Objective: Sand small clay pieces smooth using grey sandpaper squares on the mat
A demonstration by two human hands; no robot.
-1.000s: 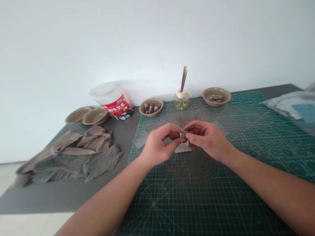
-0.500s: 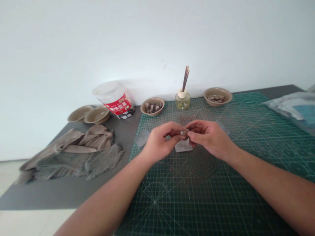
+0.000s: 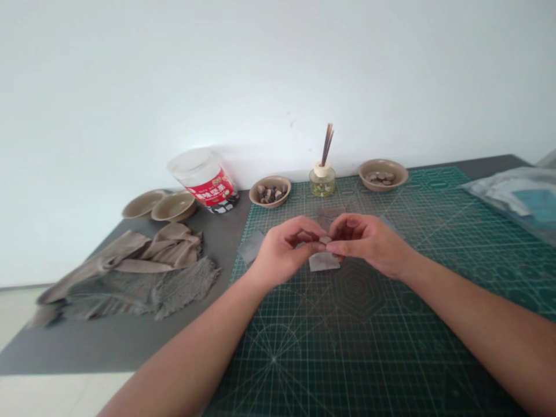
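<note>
Between my hands, above the cutting mat [image 3: 304,359], is a small brownish stone-like piece [image 3: 325,239]. My left hand [image 3: 286,246] pinches it from the left with closed thumb and fingers. From the right, the closed thumb and fingers of my right hand [image 3: 369,240] grip the same piece. Fingers hide much of it, so its exact kind is unclear. Just below the fingertips lies a pale grey square sheet [image 3: 324,262]. A greyer sheet [image 3: 252,246] rests left of my left hand, and a brown sheet [image 3: 330,214] lies behind the fingers.
Along the wall stand a bowl of dark and tan lumps [image 3: 270,194], a reed diffuser [image 3: 322,179] and a bowl of flat brownish pieces [image 3: 382,176]. To the left are a red-labelled plastic jar [image 3: 211,188], bowls [image 3: 174,207] and crumpled cloths [image 3: 143,272]. A plastic bag [image 3: 521,191] lies right.
The piece between my fingertips has turned slightly, and its top now shows. My right thumb lies flatter along it. Both hands keep about the same place; the camera view has shifted slightly.
</note>
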